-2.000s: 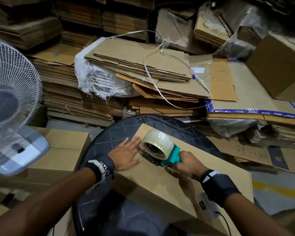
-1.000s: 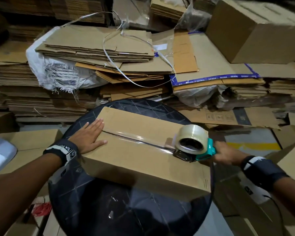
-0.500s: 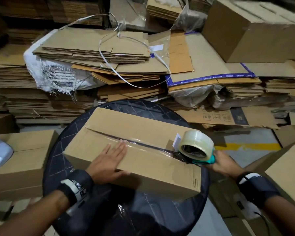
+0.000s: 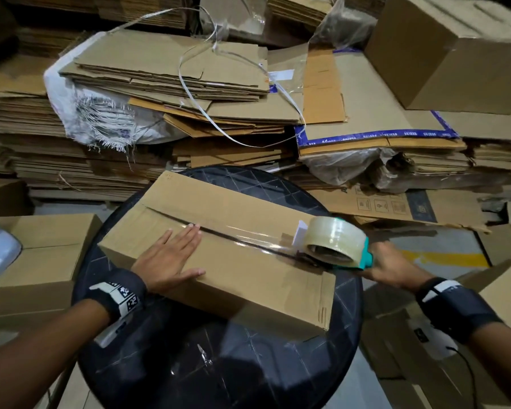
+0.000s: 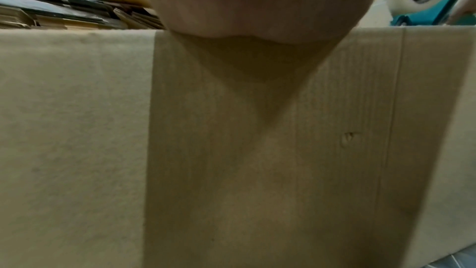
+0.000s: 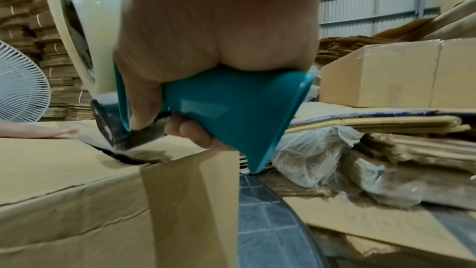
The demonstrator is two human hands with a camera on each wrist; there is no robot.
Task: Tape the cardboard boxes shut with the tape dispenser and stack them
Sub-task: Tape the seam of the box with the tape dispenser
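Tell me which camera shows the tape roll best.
The head view: the whole tape roll shows on the teal dispenser atop the box. The right wrist view shows only its side, close and cropped; the left wrist view catches just a corner.

Black wristbands (image 4: 121,293) — white patterned markers

A: Head view looks steeply down over the box (image 4: 219,255) from above.
B: Left wrist sits tight against its side; right wrist hugs the dispenser (image 6: 231,113). All share the box.
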